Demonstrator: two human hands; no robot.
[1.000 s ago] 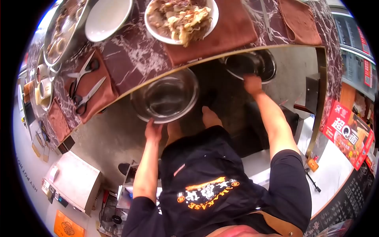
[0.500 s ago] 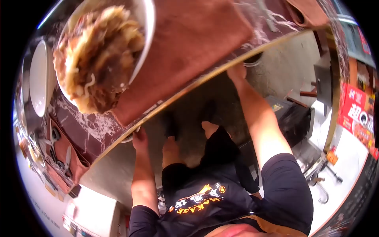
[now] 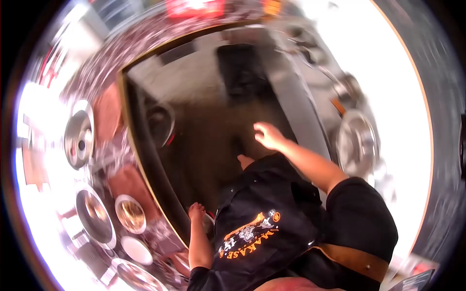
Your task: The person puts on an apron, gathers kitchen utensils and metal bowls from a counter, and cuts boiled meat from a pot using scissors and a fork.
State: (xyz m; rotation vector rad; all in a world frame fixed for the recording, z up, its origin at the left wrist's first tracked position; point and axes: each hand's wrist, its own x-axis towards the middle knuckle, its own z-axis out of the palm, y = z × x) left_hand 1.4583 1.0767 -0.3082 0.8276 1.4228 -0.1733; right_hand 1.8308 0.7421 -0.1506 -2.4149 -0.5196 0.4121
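Observation:
My right hand (image 3: 266, 135) hangs in the air over the dark floor, fingers loosely apart, with nothing in it. My left hand (image 3: 196, 211) is low beside the counter edge, its fingers loosely bent and somewhat blurred. No object shows in it. A pale round vessel (image 3: 208, 224), partly hidden, lies just beside that hand. On the counter to the left is a bowl of brownish food (image 3: 130, 214). An oval white dish (image 3: 136, 250) stands close to it, and a large dark pan (image 3: 95, 218) lies farther out.
Brown cloths (image 3: 133, 188) lie on the marbled counter (image 3: 109, 58). Another round pan (image 3: 79, 135) stands farther along it. A pot (image 3: 160, 125) sits low beneath the counter edge. At right, a metal basin (image 3: 357, 143) is set along a steel worktop (image 3: 303, 106).
My view has swung to the right, and the food bowl now appears smaller and at lower left. Both hands have come away from the counter edge; my right hand now hangs over the floor.

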